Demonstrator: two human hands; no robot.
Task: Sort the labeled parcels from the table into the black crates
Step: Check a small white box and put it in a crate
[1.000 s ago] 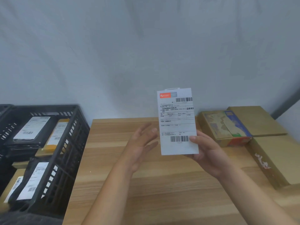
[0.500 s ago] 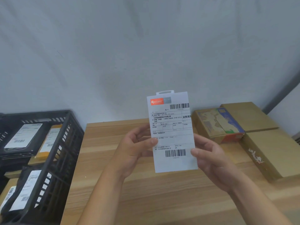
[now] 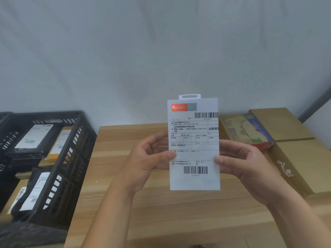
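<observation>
Pinching upright parcel (image 3: 194, 179) by its side edges: left hand (image 3: 146, 161) and right hand (image 3: 245, 163), thumbs in front, fingers curled behind, forearms bare.

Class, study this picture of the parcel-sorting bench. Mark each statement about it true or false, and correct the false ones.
1. Both the left hand and the right hand hold the white parcel above the table. True.
2. The parcel's label faces away from the camera. False: its barcodes face the camera.
3. The black crate left of the table holds labeled parcels. True.
4. The cardboard boxes lie at the table's left end. False: they lie at its right end.
</observation>
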